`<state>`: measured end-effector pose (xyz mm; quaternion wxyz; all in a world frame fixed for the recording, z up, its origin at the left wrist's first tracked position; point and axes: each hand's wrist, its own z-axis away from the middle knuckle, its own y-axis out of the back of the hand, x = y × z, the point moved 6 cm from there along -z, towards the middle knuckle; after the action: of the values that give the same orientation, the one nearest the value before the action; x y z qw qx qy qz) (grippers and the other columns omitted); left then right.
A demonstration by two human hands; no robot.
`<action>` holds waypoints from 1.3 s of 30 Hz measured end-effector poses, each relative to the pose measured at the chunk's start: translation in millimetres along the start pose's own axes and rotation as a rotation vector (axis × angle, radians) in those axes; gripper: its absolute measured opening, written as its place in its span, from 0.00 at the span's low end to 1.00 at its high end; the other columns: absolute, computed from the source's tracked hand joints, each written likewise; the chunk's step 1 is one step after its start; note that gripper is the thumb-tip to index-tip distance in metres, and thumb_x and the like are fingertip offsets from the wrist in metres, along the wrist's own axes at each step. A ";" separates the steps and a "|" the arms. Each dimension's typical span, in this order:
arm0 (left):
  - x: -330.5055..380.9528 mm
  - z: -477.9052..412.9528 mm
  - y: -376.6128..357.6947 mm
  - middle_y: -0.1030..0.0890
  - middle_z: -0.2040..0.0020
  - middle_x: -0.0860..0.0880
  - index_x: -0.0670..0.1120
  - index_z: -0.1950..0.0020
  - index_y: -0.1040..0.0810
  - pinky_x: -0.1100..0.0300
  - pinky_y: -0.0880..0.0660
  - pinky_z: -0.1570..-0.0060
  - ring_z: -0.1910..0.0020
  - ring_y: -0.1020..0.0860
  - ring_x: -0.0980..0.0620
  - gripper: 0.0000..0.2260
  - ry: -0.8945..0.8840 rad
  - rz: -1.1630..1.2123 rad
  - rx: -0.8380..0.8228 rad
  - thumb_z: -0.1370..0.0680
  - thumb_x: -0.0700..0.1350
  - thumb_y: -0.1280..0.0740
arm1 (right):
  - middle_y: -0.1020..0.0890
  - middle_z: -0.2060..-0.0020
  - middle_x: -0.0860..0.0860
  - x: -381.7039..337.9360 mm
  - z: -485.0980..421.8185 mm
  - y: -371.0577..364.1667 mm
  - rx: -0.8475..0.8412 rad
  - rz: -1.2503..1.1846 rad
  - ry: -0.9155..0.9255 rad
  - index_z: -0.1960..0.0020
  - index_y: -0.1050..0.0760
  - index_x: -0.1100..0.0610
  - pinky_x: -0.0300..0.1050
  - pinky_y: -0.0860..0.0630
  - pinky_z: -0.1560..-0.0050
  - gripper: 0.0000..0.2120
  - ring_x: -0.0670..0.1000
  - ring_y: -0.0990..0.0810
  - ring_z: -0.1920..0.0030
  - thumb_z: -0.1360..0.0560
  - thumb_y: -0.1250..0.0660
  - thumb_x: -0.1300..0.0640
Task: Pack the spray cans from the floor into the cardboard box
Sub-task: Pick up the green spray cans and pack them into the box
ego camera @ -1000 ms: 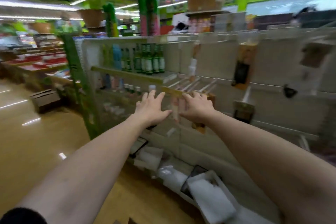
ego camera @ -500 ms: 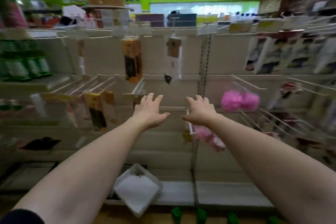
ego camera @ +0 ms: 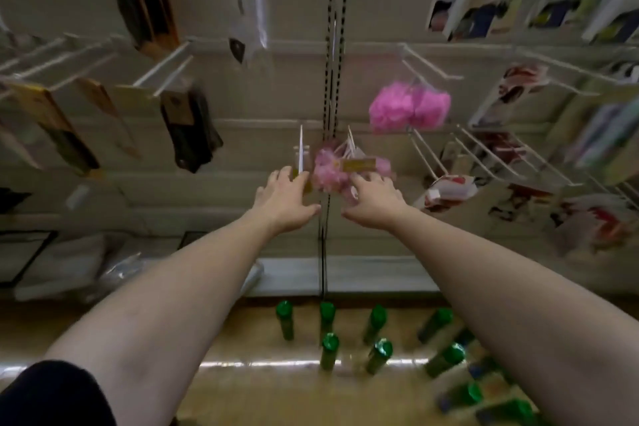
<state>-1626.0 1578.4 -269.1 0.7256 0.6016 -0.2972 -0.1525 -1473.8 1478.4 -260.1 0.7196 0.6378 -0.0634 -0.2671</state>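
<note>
Below, about ten green-capped spray cans (ego camera: 327, 351) stand; left hand (ego camera: 281, 199) and right hand (ego camera: 375, 204) fingers spread, empty.

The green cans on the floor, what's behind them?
Behind the green cans is the bottom shelf of a store rack. The right arm covers some cans and the floor behind them.

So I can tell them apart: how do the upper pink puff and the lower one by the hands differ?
The upper pink puff hangs higher, looks fuller and is clear of both hands. The lower pink puff carries a yellowish tag and sits just beyond the right hand. Both are pink mesh, hung on hooks.
</note>
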 end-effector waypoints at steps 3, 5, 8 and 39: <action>-22.8 -9.9 -41.7 0.47 0.18 0.43 0.54 0.19 0.43 0.39 0.40 0.25 0.20 0.47 0.41 0.36 0.038 -0.019 -0.110 0.22 0.65 0.35 | 0.37 0.25 0.59 8.9 -13.8 -47.0 -0.106 -0.010 -0.041 0.24 0.38 0.49 0.63 0.34 0.29 0.35 0.65 0.37 0.27 0.26 0.30 0.42; -40.0 -19.7 -70.4 0.47 0.18 0.43 0.53 0.19 0.43 0.39 0.40 0.25 0.20 0.48 0.40 0.36 0.058 -0.026 -0.173 0.22 0.65 0.36 | 0.36 0.26 0.59 14.6 -22.7 -78.0 -0.159 -0.006 -0.082 0.23 0.38 0.51 0.62 0.34 0.30 0.35 0.64 0.37 0.27 0.25 0.31 0.41; -57.5 -35.3 -115.7 0.47 0.18 0.42 0.51 0.19 0.43 0.39 0.39 0.26 0.20 0.47 0.39 0.36 0.042 -0.035 -0.271 0.21 0.65 0.36 | 0.34 0.27 0.58 28.8 -33.0 -122.9 -0.218 -0.022 -0.154 0.23 0.38 0.52 0.61 0.33 0.30 0.35 0.63 0.36 0.28 0.25 0.31 0.41; -55.2 -38.8 -680.9 0.35 0.24 0.44 0.51 0.21 0.39 0.42 0.26 0.36 0.28 0.34 0.40 0.38 -0.069 -0.156 -0.703 0.26 0.56 0.25 | 0.39 0.24 0.59 315.2 -55.6 -629.9 -0.585 0.024 -0.155 0.21 0.41 0.49 0.61 0.28 0.33 0.43 0.62 0.35 0.27 0.30 0.22 0.47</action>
<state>-1552.3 1484.4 -942.8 0.8639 0.3307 -0.2041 -0.3204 -1373.2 1353.3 -948.2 0.8688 0.3805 -0.0464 -0.3133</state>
